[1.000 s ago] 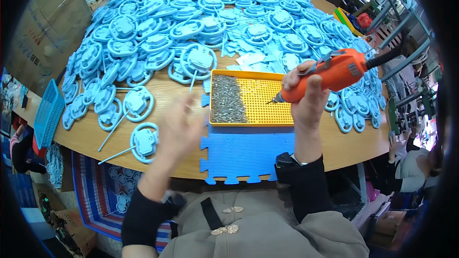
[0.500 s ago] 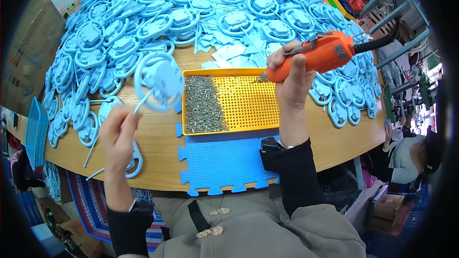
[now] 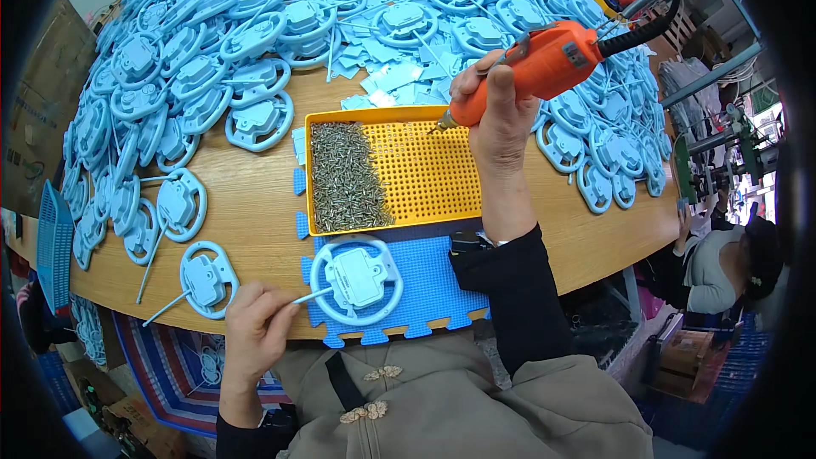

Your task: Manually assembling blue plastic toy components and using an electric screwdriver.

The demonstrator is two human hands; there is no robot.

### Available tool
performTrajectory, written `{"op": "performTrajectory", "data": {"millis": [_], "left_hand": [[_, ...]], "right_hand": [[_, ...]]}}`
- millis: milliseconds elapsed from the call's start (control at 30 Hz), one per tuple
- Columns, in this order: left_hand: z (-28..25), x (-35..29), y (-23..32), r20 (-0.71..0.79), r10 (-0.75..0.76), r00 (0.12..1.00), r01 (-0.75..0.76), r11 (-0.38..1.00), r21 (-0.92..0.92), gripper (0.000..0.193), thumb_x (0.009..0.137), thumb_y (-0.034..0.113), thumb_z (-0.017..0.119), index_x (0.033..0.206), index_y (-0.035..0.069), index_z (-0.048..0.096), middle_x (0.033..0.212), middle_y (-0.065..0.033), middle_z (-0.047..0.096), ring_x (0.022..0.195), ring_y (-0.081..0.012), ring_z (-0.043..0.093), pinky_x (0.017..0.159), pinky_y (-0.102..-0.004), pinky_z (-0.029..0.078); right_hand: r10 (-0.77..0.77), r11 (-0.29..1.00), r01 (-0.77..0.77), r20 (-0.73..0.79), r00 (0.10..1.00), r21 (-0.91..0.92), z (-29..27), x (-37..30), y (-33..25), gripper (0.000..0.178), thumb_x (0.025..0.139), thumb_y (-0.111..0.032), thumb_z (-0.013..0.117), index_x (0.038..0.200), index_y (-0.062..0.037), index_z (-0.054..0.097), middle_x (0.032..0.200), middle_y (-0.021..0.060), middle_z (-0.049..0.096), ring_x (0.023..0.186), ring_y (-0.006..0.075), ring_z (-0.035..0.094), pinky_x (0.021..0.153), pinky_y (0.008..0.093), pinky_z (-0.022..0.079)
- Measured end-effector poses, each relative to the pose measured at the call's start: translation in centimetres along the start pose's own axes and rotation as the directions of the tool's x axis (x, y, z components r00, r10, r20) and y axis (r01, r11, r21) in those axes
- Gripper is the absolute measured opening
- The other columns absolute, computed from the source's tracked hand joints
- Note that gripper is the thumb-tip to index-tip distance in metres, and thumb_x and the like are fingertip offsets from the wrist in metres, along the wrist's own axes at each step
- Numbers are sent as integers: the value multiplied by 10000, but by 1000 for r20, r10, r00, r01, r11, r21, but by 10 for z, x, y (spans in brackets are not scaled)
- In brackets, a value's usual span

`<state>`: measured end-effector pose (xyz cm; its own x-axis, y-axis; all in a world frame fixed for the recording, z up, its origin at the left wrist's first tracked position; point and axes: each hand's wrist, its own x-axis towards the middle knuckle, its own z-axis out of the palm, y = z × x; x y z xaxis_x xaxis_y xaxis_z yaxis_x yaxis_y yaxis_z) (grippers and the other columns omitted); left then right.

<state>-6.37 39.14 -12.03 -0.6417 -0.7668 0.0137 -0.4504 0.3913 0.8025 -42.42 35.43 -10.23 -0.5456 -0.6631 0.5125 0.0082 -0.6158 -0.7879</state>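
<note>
My left hand (image 3: 257, 323) pinches the thin stem of a light-blue plastic toy steering wheel (image 3: 357, 276). The wheel lies on a blue foam mat (image 3: 425, 276), its centre block facing up. My right hand (image 3: 501, 123) is wrapped round an orange electric screwdriver (image 3: 544, 64), whose bit points down left over a yellow perforated tray (image 3: 433, 174). Small metal screws (image 3: 344, 174) fill the left part of that tray. Whether a screw sits on the bit is too small to tell. Another toy steering wheel (image 3: 206, 279) lies just left of my left hand.
A large heap of light-blue wheels (image 3: 200, 59) covers the far and left table, with a smaller pile (image 3: 603, 153) at right. Flat blue pieces (image 3: 399, 76) lie behind the tray. A black cable (image 3: 646, 34) runs from the screwdriver. A blue basket (image 3: 55, 242) stands far left; another person (image 3: 727, 263) is at right.
My left hand has brought the toy steering wheel down and nearer, from the air left of the tray onto the foam mat. The screwdriver remains over the tray in my right hand.
</note>
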Motion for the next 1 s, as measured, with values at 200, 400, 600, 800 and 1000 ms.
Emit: {"op": "performTrajectory", "data": {"millis": [200,400,600,800,1000], "left_hand": [[35,20,34,-102,312,945,-277,924,262,550,664,257,788,1130,40,594,1094,-139,549,998,-339,520,826,-431,392],[62,34,41,-125,286,950,-226,908,353,653,614,272,800,1175,55,546,1176,-147,497,1078,-343,475,903,-447,362],[65,35,39,-135,269,954,-212,918,335,625,589,263,806,1121,77,537,1158,-129,484,1101,-318,453,924,-426,329],[62,33,41,-116,251,961,-202,924,325,641,585,279,809,1129,77,540,1147,-120,484,1105,-312,450,925,-428,322],[62,32,40,-112,239,965,-190,924,332,653,588,288,816,1139,73,540,1154,-117,481,1109,-309,447,930,-434,316]], "right_hand": [[-46,997,45,-6,999,-63,3,1,-10,464,804,-488,735,903,-77,545,688,43,555,608,165,547,584,325,471],[-76,988,66,68,995,142,26,-10,-71,466,869,-476,668,992,-45,539,690,38,557,609,150,549,592,300,459],[172,976,-199,243,954,88,58,-94,-93,637,779,-627,655,991,-41,521,693,31,538,600,144,528,549,284,442],[270,959,-283,248,931,20,69,-114,-93,675,741,-665,661,975,-50,509,676,36,537,584,149,536,541,297,454],[263,962,-274,279,923,-1,77,-116,-89,624,749,-597,716,963,-50,507,674,46,541,578,149,531,527,286,448]]}}
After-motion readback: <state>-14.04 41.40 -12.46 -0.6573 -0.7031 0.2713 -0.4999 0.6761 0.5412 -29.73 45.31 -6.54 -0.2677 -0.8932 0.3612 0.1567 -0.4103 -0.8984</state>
